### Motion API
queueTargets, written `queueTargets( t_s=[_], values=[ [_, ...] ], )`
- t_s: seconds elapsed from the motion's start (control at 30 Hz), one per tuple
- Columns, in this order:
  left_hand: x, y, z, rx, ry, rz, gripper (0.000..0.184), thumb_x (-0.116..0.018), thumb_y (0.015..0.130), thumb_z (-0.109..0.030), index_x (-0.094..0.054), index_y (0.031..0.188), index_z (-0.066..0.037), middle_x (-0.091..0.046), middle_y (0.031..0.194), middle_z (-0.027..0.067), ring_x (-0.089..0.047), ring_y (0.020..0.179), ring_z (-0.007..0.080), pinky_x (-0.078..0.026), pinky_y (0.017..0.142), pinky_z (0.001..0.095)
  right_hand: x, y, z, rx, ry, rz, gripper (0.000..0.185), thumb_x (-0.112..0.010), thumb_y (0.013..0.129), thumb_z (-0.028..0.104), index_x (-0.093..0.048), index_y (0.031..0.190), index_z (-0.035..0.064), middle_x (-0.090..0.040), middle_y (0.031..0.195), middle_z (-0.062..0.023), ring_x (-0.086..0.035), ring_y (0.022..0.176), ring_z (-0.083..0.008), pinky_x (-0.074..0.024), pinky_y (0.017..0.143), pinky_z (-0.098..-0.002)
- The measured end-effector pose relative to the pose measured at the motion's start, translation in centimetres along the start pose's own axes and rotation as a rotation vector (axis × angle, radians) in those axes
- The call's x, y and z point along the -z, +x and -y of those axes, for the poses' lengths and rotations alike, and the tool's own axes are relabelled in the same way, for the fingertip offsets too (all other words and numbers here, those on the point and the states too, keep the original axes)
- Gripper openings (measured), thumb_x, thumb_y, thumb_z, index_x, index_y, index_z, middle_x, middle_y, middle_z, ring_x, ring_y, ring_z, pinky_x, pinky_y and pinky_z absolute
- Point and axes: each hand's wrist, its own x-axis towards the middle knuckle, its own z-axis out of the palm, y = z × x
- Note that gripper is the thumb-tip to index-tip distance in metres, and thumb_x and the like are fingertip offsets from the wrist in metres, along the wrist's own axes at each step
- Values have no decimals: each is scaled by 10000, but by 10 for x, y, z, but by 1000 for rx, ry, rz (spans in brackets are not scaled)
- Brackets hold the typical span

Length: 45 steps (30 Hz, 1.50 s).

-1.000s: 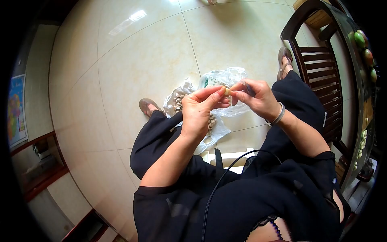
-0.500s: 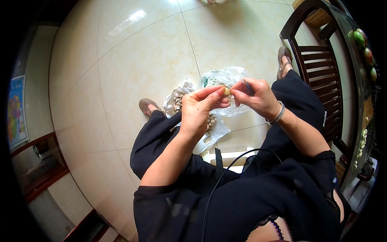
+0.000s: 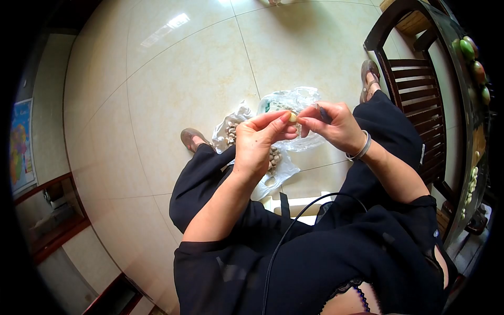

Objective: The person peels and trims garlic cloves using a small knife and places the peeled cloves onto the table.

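My left hand (image 3: 254, 145) pinches a small pale yellow kernel (image 3: 292, 118) between thumb and index finger, with the other fingers curled below. My right hand (image 3: 341, 128), with a silvery bangle at the wrist, is closed around a slim dark pointed tool (image 3: 324, 114), perhaps a small knife. Its thumb and index fingertips touch the right side of the kernel. Below my hands, a white plastic bag (image 3: 286, 170) on the floor holds several grey-brown nuts or seeds (image 3: 274, 159). Behind my fingers lies a clear plastic bag (image 3: 302, 97), its contents partly hidden.
A dark wooden slatted chair (image 3: 415, 100) stands at my right. Beside it, a table edge (image 3: 475, 147) carries mangoes (image 3: 478, 71) and a row of pale kernels (image 3: 471, 186). An off-white box or stool (image 3: 302, 205) sits between my legs. A black cable (image 3: 283, 236) crosses my lap.
The kernel has shifted slightly left and turned in my fingertips. My right thumb and index finger have moved a little left with it. The rest looks unchanged.
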Motion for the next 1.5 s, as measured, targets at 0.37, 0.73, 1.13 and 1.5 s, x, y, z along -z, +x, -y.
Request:
queueTargets(
  t_s=[0.37,0.73,1.13,1.5],
  values=[
    [-2,-2,0,-72,127,6,210,-575,817,-67,-588,963,83,-629,836,139,-613,684,162,-526,647,265,3,-2,6,-83,-70,69,102,-555,815,48,-581,856,-42,-597,668,-47,-574,630,-81,-467,582,-205],
    [-3,-1,0,-124,244,32,180,-546,827,-47,-596,942,84,-628,812,124,-614,678,153,-518,638,241,0,-3,11,-75,-160,29,80,-590,771,43,-566,784,-32,-583,633,-35,-549,570,-68,-456,534,-200],
    [1,-2,-4,-24,172,14,203,-540,834,-46,-572,987,83,-621,833,145,-615,678,171,-521,649,257,4,-1,7,-86,-64,-6,91,-589,790,62,-588,810,-26,-591,663,-53,-557,589,-78,-459,549,-206],
    [-4,-5,-4,-52,338,-76,189,-544,825,-37,-590,959,88,-624,805,123,-602,660,142,-506,618,232,-1,-2,-5,123,-190,16,83,-581,784,77,-583,803,-4,-618,654,-107,-625,612,-197,-476,565,-268]
  ],
)
